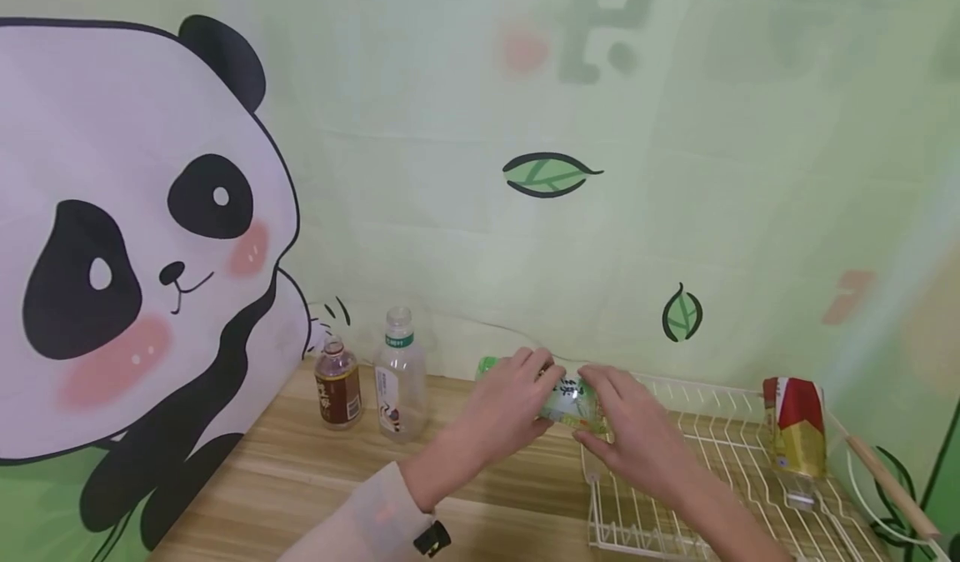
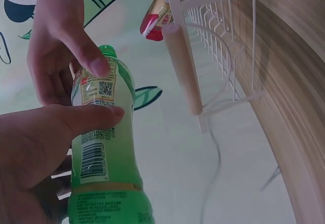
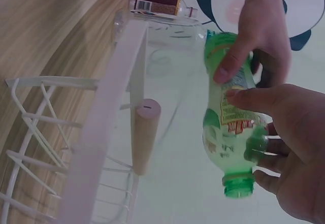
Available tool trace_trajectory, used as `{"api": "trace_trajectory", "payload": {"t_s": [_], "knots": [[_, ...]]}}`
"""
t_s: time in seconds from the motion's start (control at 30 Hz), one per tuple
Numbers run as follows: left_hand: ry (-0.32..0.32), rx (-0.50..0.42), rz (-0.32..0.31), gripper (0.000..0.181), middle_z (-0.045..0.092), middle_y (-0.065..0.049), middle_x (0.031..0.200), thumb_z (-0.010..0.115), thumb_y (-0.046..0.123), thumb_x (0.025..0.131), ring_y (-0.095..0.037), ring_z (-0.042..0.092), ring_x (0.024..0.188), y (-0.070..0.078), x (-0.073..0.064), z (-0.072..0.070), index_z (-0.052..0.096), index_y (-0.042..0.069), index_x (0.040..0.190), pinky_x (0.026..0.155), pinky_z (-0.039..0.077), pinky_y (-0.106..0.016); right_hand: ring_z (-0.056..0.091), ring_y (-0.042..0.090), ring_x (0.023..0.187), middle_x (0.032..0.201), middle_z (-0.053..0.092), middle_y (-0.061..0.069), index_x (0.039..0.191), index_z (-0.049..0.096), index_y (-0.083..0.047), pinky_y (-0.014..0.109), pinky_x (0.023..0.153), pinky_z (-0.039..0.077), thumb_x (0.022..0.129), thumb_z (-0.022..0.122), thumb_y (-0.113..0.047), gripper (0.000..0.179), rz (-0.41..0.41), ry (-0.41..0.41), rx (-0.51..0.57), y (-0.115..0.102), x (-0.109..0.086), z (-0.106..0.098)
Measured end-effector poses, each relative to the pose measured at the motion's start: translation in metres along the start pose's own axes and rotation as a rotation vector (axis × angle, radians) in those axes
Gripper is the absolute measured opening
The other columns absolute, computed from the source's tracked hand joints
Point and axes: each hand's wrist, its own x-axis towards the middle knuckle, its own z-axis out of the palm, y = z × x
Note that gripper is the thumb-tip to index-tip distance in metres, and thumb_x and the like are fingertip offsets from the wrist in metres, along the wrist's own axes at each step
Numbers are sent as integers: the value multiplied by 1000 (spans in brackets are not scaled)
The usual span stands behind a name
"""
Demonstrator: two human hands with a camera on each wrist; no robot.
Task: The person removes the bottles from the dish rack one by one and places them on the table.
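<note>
Green see-through bottle (image 2: 118, 155) with barcoded label (image 2: 93, 159) fills the curled grip of left hand (image 1: 513, 395) and right hand (image 1: 630, 418).

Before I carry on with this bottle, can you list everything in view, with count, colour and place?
green bottle: 1, green, between both hands
brown-labelled bottle: 1, brown label, table's left
clear bottle: 1, colourless, right of the brown-labelled one
wire rack: 1, white, table's right
red-and-gold container: 1, red and gold, rack's right end
wooden handle: at least 1, tan, rack's right end
table: 1, wood-toned, below
backdrop: 1, pale green, behind
panda print: 1, black and white, left
leaf prints: several, green, backdrop
sleeve: 1, pale, left forearm
left grip: 1, bare, on green bottle
right grip: 1, bare, on green bottle
</note>
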Motion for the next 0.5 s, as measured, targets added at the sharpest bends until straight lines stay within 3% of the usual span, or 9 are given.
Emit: {"api": "trace_trajectory", "payload": {"t_s": [0.23,0.5], "knots": [[-46,-136,-130,63,55,-3,128,87,41,90,-18,56,115,-24,-11,3,60,16,141,83,60,-25,55,41,134,148,55,20,150,50,2,59,107,52,80,96,-26,89,13,27,51,13,-12,-12],[61,-373,-284,65,56,-4,131,87,34,91,-20,55,117,-46,-27,22,59,12,145,85,59,-28,48,45,139,152,50,23,155,44,2,68,106,47,82,94,-23,91,129,33,97,37,-29,-37]]}}
